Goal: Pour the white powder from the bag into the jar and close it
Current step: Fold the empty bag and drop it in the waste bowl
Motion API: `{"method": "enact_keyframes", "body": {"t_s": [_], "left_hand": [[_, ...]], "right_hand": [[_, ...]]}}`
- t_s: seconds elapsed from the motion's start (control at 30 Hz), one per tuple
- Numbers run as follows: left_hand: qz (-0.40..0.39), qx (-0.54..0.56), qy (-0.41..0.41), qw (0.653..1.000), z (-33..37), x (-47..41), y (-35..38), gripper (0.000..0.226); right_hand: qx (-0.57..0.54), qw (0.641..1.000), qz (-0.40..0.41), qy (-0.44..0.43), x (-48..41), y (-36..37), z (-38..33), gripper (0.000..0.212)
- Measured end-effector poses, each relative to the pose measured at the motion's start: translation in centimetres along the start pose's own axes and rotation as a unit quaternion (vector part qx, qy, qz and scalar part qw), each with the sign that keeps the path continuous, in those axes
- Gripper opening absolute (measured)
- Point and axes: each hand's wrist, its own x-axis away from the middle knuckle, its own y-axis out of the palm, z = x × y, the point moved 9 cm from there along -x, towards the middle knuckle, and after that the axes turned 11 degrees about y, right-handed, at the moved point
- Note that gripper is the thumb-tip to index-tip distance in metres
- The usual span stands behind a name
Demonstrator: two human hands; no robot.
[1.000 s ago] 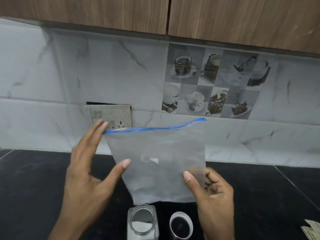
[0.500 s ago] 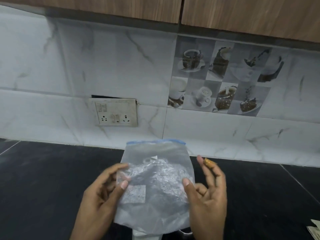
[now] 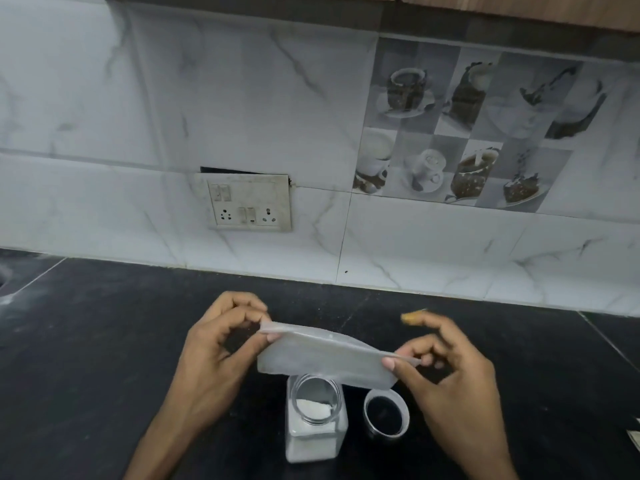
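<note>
A clear plastic bag (image 3: 322, 360) is stretched flat and nearly horizontal between my hands, just above the jar. My left hand (image 3: 214, 355) pinches its left corner. My right hand (image 3: 446, 372) pinches its right corner. Below it stands an open square glass jar (image 3: 313, 424) with white powder in the bottom. The jar's lid (image 3: 386, 414) lies upside down on the counter to the jar's right, dark inside with a pale rim. The bag looks flat and I cannot tell whether any powder is in it.
The black counter (image 3: 104, 341) runs to a white marble-tiled wall with a socket plate (image 3: 249, 202) and a panel of coffee-cup tiles (image 3: 460, 133). A bit of paper (image 3: 635, 445) shows at the right edge.
The bag was held up by its blue zip edge, then crumpled between my hands. Now it is lowered and pulled flat over the jar. The camera has tilted down.
</note>
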Motion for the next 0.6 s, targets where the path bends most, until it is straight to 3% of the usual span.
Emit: {"method": "enact_keyframes", "body": {"t_s": [0.13,0.23,0.33,0.43,0.53,0.6], "left_hand": [[-0.037,0.054,-0.003,0.998,0.0,0.3,1.3,0.003],[-0.108,0.07,0.022,0.991,1.0,-0.1,3.2,0.008],[-0.088,0.085,0.031,0.992,1.6,-1.0,3.5,0.017],[0.03,0.1,-0.038,0.994,-0.8,-0.7,1.5,0.065],[-0.056,0.16,-0.175,0.97,-3.7,1.8,4.5,0.106],[-0.13,0.236,-0.236,0.934,-4.8,4.0,7.5,0.097]], "right_hand": [[0.221,0.966,-0.131,-0.02,0.2,2.2,-0.5,0.067],[0.245,0.941,-0.233,-0.002,0.9,5.3,-0.6,0.057],[0.148,0.958,-0.243,0.03,1.0,7.1,-1.2,0.021],[-0.067,0.967,-0.196,0.146,0.6,6.8,1.0,0.011],[-0.223,0.924,-0.172,0.26,1.7,8.0,3.9,0.012],[-0.271,0.897,-0.169,0.305,2.6,9.5,5.3,0.023]]}}
